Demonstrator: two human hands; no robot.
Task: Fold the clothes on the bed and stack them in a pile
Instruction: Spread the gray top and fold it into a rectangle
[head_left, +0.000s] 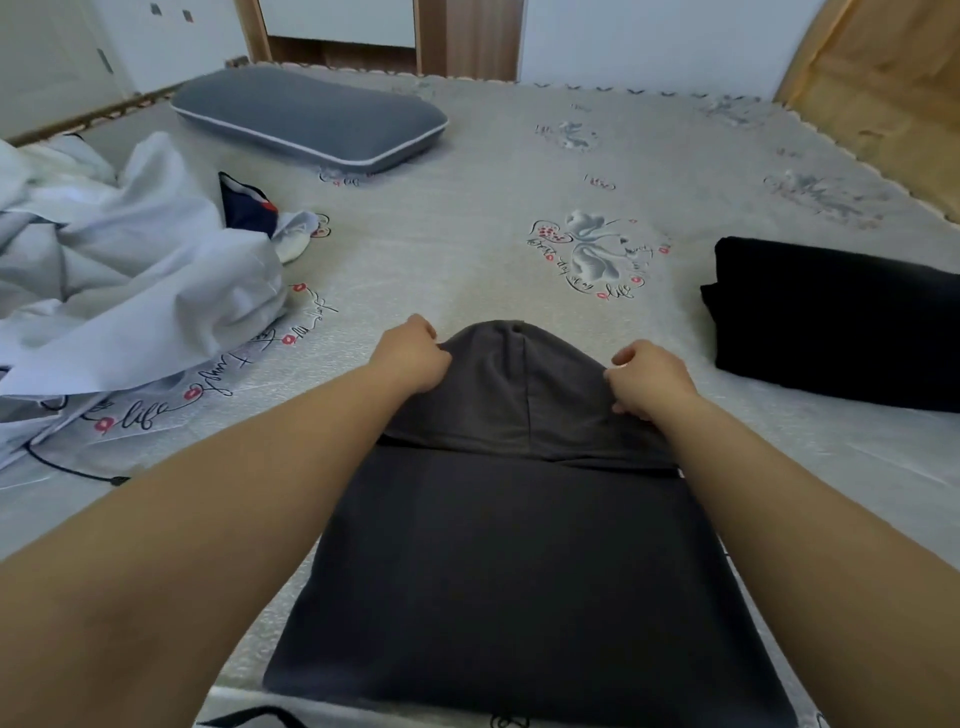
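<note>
Hoodie flat on bed, sleeves tucked in. Left hand and right hand pinch hood edges, grip closed on cloth. Next: fold hood down, halve body, stack on black pile.

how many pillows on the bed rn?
1. The grey-blue pillow with white piping lies at the far left of the bed. The rumpled white bedding at left may hide another.
</note>
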